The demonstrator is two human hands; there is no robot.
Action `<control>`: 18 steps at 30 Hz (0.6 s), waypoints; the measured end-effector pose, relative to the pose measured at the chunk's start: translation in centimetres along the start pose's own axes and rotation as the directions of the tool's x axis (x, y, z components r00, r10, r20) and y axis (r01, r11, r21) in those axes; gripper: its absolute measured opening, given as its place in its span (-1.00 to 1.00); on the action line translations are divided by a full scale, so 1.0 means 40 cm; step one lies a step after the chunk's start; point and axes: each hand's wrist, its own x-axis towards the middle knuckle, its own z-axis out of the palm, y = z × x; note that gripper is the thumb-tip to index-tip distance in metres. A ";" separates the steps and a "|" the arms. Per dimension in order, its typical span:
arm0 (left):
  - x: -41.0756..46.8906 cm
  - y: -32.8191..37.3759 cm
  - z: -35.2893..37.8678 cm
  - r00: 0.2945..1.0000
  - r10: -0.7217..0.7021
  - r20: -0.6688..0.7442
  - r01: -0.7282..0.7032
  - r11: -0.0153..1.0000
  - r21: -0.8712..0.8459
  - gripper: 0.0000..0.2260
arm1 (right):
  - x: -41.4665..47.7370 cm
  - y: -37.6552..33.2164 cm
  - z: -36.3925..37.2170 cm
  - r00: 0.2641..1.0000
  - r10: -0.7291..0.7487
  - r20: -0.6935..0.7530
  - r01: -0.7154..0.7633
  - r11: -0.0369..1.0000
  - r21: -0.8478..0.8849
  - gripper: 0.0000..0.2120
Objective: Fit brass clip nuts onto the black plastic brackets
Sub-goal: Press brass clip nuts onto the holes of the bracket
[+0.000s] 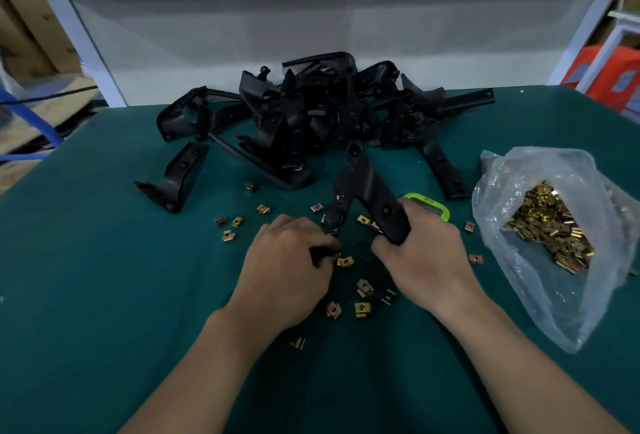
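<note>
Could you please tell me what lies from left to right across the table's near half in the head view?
In order: lone black bracket, left hand, right hand (both hands grip the held bracket between them), plastic bag of brass clip nuts.

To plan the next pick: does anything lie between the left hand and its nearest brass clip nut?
Nothing visible. The clip nut lies on the table right by the left hand, which grips the bracket.
</note>
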 end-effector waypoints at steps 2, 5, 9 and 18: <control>0.007 0.002 -0.001 1.000 -0.014 0.024 0.014 0.999 0.036 -0.89 | 0.001 0.001 -0.001 1.000 -0.004 0.016 0.004 1.000 0.004 -0.82; 0.013 0.002 -0.014 0.995 -0.097 0.009 0.097 0.994 -0.039 -0.79 | 0.003 0.002 -0.002 1.000 -0.015 0.019 0.015 1.000 0.001 -0.79; 0.009 -0.001 -0.020 0.984 -0.176 0.032 0.179 0.977 -0.116 -0.67 | 0.006 0.002 0.000 1.000 -0.011 0.016 0.011 1.000 -0.015 -0.81; -0.009 -0.002 -0.009 0.988 -0.135 -0.078 0.123 0.982 -0.146 -0.76 | -0.006 -0.005 -0.021 0.995 0.011 0.094 -0.001 0.995 -0.095 -0.83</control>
